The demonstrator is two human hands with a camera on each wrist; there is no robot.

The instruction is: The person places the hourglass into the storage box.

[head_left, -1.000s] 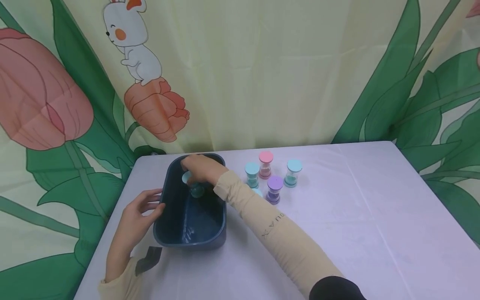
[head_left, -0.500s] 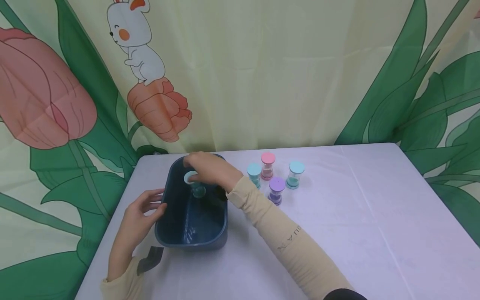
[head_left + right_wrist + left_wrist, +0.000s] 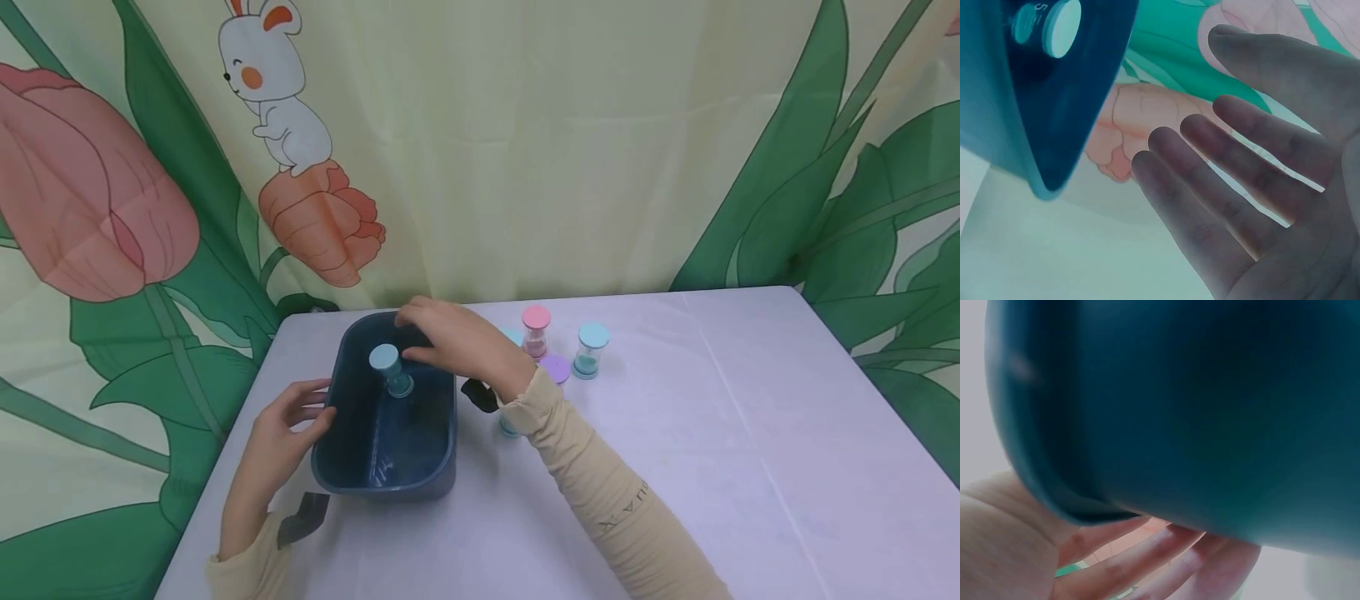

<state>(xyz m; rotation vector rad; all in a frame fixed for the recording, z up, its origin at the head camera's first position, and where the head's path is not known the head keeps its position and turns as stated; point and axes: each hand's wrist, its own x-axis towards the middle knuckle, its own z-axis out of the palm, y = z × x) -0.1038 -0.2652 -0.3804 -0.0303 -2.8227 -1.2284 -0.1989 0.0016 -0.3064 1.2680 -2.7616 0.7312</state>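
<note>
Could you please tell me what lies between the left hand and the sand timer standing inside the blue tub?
In the head view, the blue tub's near-left wall and a stretch of its bare floor lie between the left hand, resting against that wall outside, and the teal-capped sand timer.

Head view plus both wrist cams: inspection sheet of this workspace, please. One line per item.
Surface: table under a pale lilac cloth, creased.
Job's things: dark blue plastic bin holds one light-blue-capped sand timer, upright.
Clutter: pink-capped sand timer, light-blue-capped timer and purple-capped timer stand right of the bin; another teal one is partly hidden by the right sleeve.
Grippers: left hand rests on the bin's left wall; right hand, fingers straight and empty, over the bin's far right corner.
Cables: nothing seen; dark wrist straps only.
Surroundings: cloth backdrop with tulips, leaves and a cartoon rabbit.
</note>
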